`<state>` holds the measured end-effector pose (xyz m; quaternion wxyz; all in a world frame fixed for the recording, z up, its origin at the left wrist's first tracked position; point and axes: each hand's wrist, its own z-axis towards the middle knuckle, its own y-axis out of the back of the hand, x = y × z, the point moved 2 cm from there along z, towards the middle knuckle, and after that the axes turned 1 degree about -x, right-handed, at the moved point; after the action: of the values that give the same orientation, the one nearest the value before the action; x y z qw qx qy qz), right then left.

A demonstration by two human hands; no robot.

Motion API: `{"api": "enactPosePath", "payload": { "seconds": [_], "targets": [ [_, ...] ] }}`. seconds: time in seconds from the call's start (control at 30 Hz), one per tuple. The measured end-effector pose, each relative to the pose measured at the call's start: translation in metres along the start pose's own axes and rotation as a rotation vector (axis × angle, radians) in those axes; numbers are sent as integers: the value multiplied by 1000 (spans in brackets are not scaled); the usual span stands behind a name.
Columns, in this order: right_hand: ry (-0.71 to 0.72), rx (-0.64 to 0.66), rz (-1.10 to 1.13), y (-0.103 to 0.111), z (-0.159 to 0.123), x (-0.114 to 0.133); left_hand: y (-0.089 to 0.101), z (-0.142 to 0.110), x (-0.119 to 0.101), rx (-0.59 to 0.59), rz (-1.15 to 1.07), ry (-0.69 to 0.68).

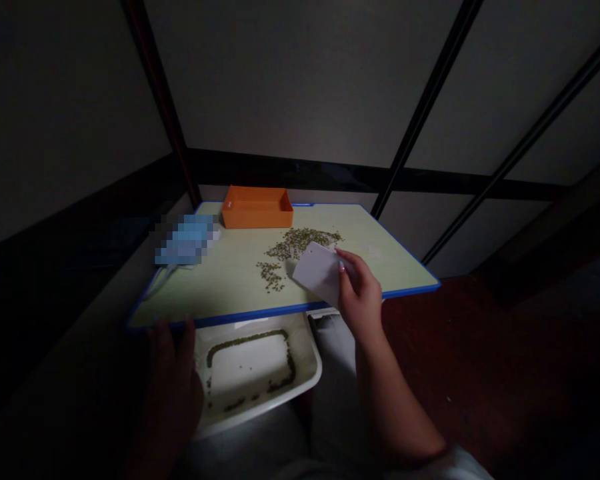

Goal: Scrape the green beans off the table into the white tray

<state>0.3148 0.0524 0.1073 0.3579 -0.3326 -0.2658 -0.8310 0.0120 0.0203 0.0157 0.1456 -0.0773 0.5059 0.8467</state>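
Observation:
My right hand (360, 290) is closed around a stiff white card (316, 270), thumb on its near face, and holds it tilted over the table's front edge. Just beyond the card lies a loose spread of small green beans (307, 240), with a smaller patch (271, 275) to its left. In deep shadow, my left hand (173, 383) is at the left end of a white plastic tray (307, 363), covering that end and apparently gripping it; its fingers point up to the table edge. More green beans line the tray's floor edges. The tray sits under the table's front edge, above my lap.
An orange open box (257, 219) stands at the back of the pale table (390, 257), which has a blue rim. At the table's left lies a blurred-out blue item (186, 240) with a white strap or cord. Panelled walls (290, 87) stand close behind and left.

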Motion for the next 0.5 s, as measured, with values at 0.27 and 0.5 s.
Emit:
{"api": "enactPosePath", "payload": {
  "seconds": [0.27, 0.5],
  "targets": [
    [56, 66, -118, -18, -26, 14, -1, -1, 1, -18, 20, -21],
    [90, 60, -236, -22, -29, 13, -4, -2, 3, -45, 50, -56]
  ]
}}
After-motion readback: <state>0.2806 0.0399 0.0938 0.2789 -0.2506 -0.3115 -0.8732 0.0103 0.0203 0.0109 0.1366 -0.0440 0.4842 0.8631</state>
